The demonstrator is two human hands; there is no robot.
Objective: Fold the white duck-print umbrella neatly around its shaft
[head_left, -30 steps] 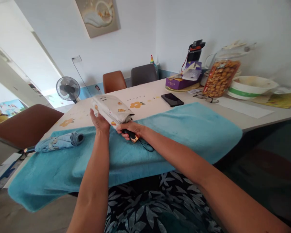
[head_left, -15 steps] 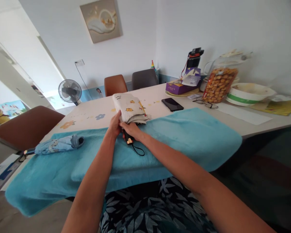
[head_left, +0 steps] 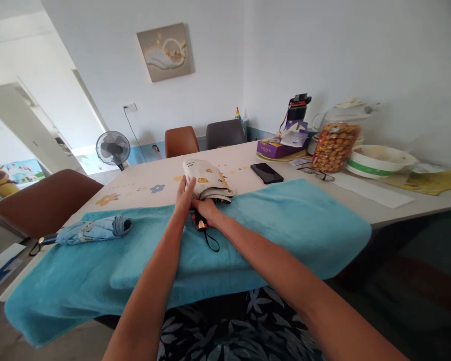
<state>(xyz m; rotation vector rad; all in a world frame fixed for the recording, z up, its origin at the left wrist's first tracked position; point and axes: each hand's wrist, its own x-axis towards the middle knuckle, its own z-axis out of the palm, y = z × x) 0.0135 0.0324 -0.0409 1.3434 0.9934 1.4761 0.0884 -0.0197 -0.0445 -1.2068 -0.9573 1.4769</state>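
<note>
A white folding umbrella [head_left: 206,178] with small yellow ducks printed on its cloth is in front of me, loosely folded, its black handle and wrist strap pointing toward me. My right hand [head_left: 208,209] is wrapped round the handle just below the cloth. Against the cloth's left side rests my left hand [head_left: 185,194], thumb raised and fingers partly hidden behind the fabric. A second umbrella [head_left: 93,229], light blue and rolled up, lies to the left on the turquoise towel [head_left: 285,215].
On the table [head_left: 150,173], a phone [head_left: 266,173] and glasses [head_left: 317,173] lie beyond the towel. Right of them stand a purple box [head_left: 274,149], a jar of brown snacks [head_left: 335,145] and a white bowl [head_left: 379,160]. Chairs [head_left: 181,142] line the far side.
My left hand has loosened and its thumb now stands up along the cloth. The right hand keeps its hold on the handle. The view has tilted up slightly.
</note>
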